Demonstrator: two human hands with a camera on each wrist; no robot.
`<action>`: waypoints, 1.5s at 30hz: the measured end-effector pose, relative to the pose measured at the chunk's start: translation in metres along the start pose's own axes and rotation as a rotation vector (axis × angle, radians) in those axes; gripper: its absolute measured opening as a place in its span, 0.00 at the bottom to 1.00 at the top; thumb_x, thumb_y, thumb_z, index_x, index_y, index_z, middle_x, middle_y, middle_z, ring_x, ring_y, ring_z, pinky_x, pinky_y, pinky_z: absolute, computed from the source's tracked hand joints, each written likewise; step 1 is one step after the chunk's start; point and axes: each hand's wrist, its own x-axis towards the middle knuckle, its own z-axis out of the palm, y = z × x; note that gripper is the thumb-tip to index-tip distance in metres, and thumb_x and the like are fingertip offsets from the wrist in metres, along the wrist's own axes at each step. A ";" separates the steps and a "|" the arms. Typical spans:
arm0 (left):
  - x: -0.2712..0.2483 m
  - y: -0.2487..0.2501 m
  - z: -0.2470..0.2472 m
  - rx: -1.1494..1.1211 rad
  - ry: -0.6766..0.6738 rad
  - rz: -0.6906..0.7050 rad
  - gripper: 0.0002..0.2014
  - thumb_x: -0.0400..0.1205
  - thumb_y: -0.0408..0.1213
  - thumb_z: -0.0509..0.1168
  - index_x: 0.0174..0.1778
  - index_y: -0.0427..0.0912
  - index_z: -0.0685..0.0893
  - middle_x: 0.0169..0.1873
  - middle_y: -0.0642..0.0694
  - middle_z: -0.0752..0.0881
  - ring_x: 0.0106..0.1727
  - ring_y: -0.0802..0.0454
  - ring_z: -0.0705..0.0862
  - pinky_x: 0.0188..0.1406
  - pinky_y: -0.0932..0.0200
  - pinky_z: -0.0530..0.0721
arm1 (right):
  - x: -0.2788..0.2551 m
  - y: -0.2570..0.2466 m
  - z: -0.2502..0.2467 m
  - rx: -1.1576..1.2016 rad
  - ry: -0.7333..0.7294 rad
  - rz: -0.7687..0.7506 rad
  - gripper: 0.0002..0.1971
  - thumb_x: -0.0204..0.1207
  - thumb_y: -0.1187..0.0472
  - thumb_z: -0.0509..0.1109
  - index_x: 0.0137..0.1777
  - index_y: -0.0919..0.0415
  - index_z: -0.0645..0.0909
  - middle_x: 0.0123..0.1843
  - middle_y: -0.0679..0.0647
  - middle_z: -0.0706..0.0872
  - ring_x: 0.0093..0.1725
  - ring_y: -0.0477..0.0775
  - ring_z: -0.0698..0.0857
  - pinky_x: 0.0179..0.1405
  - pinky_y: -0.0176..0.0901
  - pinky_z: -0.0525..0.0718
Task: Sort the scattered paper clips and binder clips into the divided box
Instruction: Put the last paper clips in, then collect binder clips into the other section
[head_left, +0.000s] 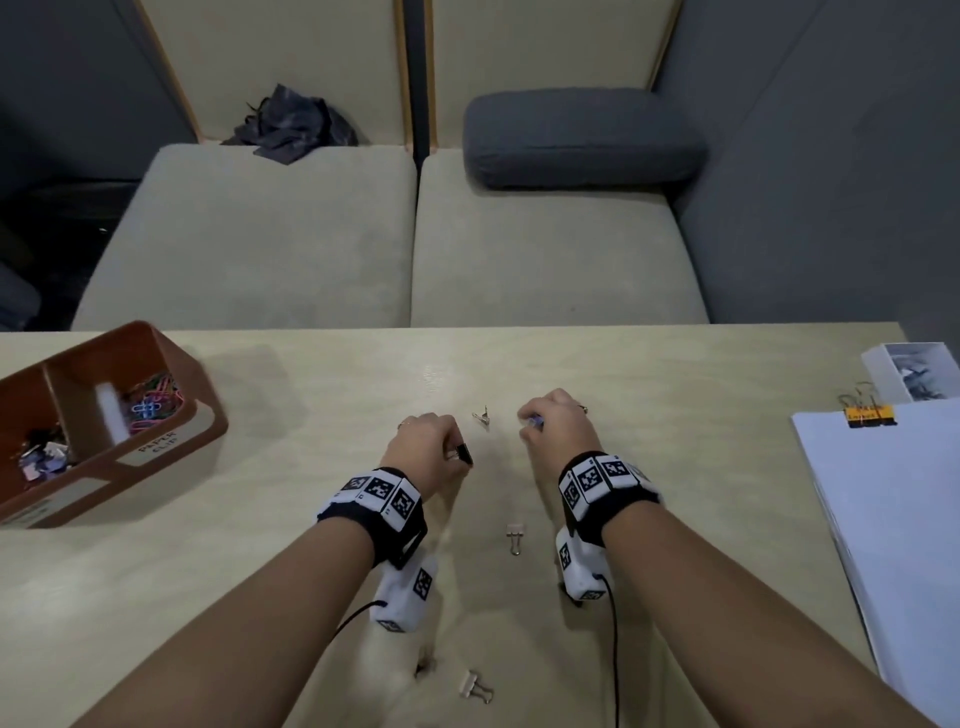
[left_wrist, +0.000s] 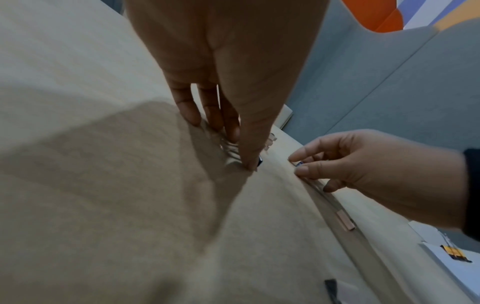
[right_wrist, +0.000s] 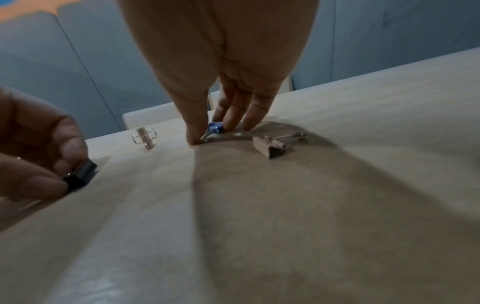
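My left hand pinches a black binder clip just above the table; the right wrist view shows that clip between its thumb and fingers. My right hand pinches a small blue binder clip against the tabletop, thumb and fingers closed round the blue clip. A silver binder clip stands between the two hands. The brown divided box sits at the far left, with coloured paper clips in its right compartment and binder clips in its left.
Loose beige binder clips lie near my wrists, at the front edge, and just right of my right fingers. A white paper stack held by a yellow binder clip and a white box fill the right side.
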 end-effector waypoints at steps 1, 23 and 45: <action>0.000 -0.001 -0.002 -0.012 0.005 0.011 0.10 0.69 0.38 0.73 0.36 0.48 0.76 0.39 0.49 0.78 0.45 0.47 0.76 0.41 0.58 0.75 | 0.000 0.000 -0.001 0.018 -0.008 0.016 0.12 0.73 0.66 0.68 0.55 0.59 0.85 0.57 0.55 0.77 0.55 0.56 0.79 0.53 0.44 0.79; 0.041 0.024 -0.017 -0.137 -0.105 0.147 0.22 0.76 0.28 0.72 0.66 0.43 0.82 0.59 0.47 0.73 0.35 0.58 0.79 0.42 0.70 0.79 | -0.010 0.038 -0.037 0.462 -0.070 0.085 0.08 0.81 0.70 0.62 0.43 0.58 0.77 0.38 0.59 0.84 0.27 0.49 0.82 0.30 0.43 0.83; -0.023 -0.014 -0.025 -0.499 -0.103 -0.121 0.09 0.78 0.28 0.69 0.52 0.40 0.79 0.33 0.44 0.82 0.30 0.51 0.85 0.39 0.54 0.86 | -0.047 0.047 -0.014 0.061 -0.263 -0.067 0.09 0.73 0.59 0.75 0.40 0.57 0.75 0.38 0.48 0.79 0.39 0.49 0.78 0.33 0.31 0.72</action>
